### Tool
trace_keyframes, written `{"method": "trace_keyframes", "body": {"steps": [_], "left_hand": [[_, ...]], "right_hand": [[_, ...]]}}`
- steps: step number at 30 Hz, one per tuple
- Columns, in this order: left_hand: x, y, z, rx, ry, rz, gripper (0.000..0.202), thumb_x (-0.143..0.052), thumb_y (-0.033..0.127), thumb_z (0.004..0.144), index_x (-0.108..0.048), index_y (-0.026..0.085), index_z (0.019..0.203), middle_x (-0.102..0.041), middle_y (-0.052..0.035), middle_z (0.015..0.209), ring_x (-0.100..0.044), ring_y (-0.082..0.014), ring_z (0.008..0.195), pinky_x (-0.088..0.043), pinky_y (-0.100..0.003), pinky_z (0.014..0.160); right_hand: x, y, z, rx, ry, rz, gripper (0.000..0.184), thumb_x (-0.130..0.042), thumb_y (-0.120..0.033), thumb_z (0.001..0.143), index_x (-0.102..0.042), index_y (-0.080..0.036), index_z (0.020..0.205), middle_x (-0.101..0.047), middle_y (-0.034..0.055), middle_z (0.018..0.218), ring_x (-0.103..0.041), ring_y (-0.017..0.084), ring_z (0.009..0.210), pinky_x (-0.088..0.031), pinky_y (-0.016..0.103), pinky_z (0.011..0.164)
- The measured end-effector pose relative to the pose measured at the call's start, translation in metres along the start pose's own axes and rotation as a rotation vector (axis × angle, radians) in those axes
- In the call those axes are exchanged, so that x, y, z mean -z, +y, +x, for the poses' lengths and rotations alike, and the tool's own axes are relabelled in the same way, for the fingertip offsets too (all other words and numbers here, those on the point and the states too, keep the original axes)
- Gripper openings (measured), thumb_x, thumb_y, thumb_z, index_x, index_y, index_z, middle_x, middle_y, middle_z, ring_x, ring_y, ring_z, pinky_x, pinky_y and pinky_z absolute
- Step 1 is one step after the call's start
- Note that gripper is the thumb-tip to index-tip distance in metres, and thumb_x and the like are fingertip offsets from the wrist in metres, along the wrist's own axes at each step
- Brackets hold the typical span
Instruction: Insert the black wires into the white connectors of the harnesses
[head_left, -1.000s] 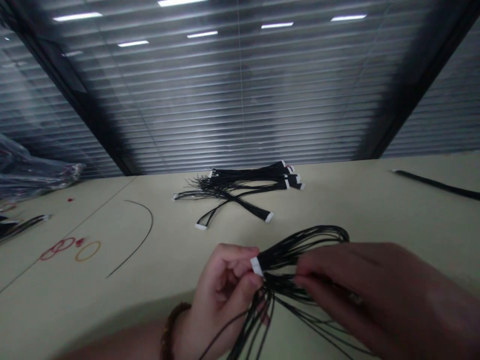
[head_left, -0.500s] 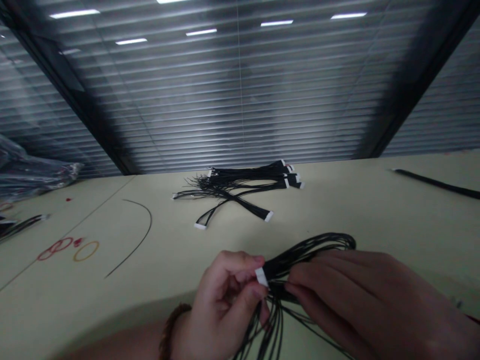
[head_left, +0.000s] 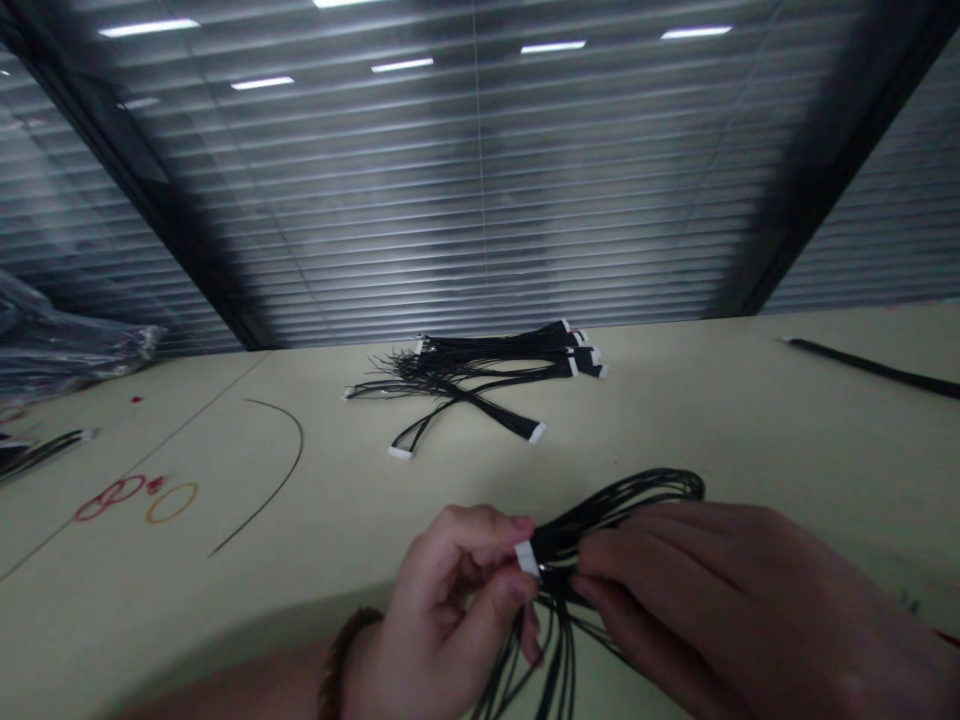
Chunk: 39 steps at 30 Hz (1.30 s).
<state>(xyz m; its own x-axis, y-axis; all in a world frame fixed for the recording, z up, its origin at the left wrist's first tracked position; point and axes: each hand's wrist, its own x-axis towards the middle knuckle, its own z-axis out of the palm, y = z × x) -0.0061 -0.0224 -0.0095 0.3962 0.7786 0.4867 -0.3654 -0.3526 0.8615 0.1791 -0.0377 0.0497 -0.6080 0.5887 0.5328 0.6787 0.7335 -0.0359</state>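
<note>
Between thumb and fingers, my left hand (head_left: 465,595) pinches a white connector (head_left: 527,557) from which many thin black wires run. The wires (head_left: 630,497) bend round in a loop above my right hand, and others hang loose toward the bottom edge. My right hand (head_left: 720,600) is closed, its fingertips pinching at the wires just right of the connector. A small shiny spot shows beside the connector, too small to name. What lies under the right fingers is hidden.
Farther back lies a pile of black wire harnesses (head_left: 495,358) with white connectors. A single black wire (head_left: 300,450), red rings (head_left: 112,497) and a yellow ring (head_left: 172,503) lie left. Plastic bags (head_left: 67,340) stand far left. A black cable (head_left: 870,365) lies right, before window blinds.
Both hands stay nearly in place. The connector has shifted slightly right, a small shiny spot now shows beside it, and the hanging wires have swung a little.
</note>
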Motion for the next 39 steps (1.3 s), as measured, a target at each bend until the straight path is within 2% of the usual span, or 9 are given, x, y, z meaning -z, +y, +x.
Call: {"method": "trace_keyframes", "body": {"steps": [4,11,15,21,26,31,39], "left_hand": [[0.0009,0.0007,-0.0011,0.003,-0.007,0.02,0.037,-0.043,0.005,0.087,-0.049,0.031,0.113,-0.048,0.0011,0.086,-0.054,-0.0035,0.059,-0.056,-0.016,0.052],[-0.0013,0.0028,-0.0011,0.017,0.007,0.057,0.037,-0.044,0.006,0.087,-0.05,0.033,0.111,-0.048,0.0013,0.086,-0.053,-0.0037,0.058,-0.056,-0.016,0.05],[-0.0013,0.0023,-0.0005,0.003,0.012,0.089,0.035,-0.044,0.006,0.087,-0.051,0.031,0.11,-0.048,0.0008,0.085,-0.053,-0.0037,0.057,-0.054,-0.015,0.05],[0.0001,0.0037,0.0014,-0.016,0.003,0.143,0.035,-0.045,0.005,0.086,-0.052,0.03,0.109,-0.05,0.0003,0.085,-0.054,-0.0037,0.056,-0.053,-0.013,0.05],[-0.0007,0.0028,0.0002,0.007,-0.003,0.101,0.035,-0.044,0.006,0.087,-0.051,0.032,0.109,-0.049,0.0007,0.085,-0.054,-0.0045,0.057,-0.054,-0.016,0.05],[-0.0027,0.0037,0.0004,-0.026,0.008,0.172,0.034,-0.046,0.006,0.086,-0.052,0.03,0.109,-0.05,0.0002,0.084,-0.055,-0.0043,0.054,-0.052,-0.014,0.048],[-0.0031,0.0041,-0.0007,0.063,0.001,0.101,0.033,-0.045,0.01,0.087,-0.052,0.033,0.109,-0.049,0.0017,0.083,-0.055,-0.0034,0.055,-0.053,-0.013,0.047]], "right_hand": [[0.0008,0.0003,0.0013,-0.01,0.013,-0.009,0.026,-0.029,-0.014,0.092,-0.053,-0.021,0.086,-0.059,-0.0027,0.072,-0.048,0.012,0.054,-0.03,0.029,0.051],[0.0013,0.0023,-0.0008,0.024,-0.09,0.011,0.02,-0.035,-0.011,0.087,-0.05,-0.021,0.078,-0.053,-0.003,0.065,-0.045,0.013,0.053,-0.029,0.028,0.049],[0.0015,0.001,-0.0021,0.011,-0.03,0.002,0.024,-0.031,-0.013,0.09,-0.052,-0.019,0.08,-0.055,-0.0012,0.067,-0.046,0.013,0.054,-0.03,0.028,0.05],[0.0018,-0.0025,-0.0012,-0.002,-0.025,-0.019,0.025,-0.03,-0.01,0.088,-0.053,-0.02,0.088,-0.057,-0.0012,0.07,-0.047,0.013,0.053,-0.031,0.028,0.051],[0.0015,-0.0007,-0.0028,0.014,-0.082,0.008,0.019,-0.035,-0.01,0.086,-0.05,-0.021,0.08,-0.052,-0.0025,0.063,-0.045,0.014,0.051,-0.029,0.027,0.049],[0.0018,0.0004,-0.0034,0.005,-0.099,0.037,0.018,-0.035,-0.012,0.087,-0.048,-0.02,0.079,-0.052,-0.0018,0.064,-0.045,0.013,0.053,-0.028,0.027,0.051],[-0.0007,-0.0017,-0.0016,-0.007,-0.102,0.083,0.016,-0.036,-0.014,0.088,-0.045,-0.021,0.076,-0.052,-0.0029,0.064,-0.045,0.014,0.051,-0.023,0.029,0.049]]}}
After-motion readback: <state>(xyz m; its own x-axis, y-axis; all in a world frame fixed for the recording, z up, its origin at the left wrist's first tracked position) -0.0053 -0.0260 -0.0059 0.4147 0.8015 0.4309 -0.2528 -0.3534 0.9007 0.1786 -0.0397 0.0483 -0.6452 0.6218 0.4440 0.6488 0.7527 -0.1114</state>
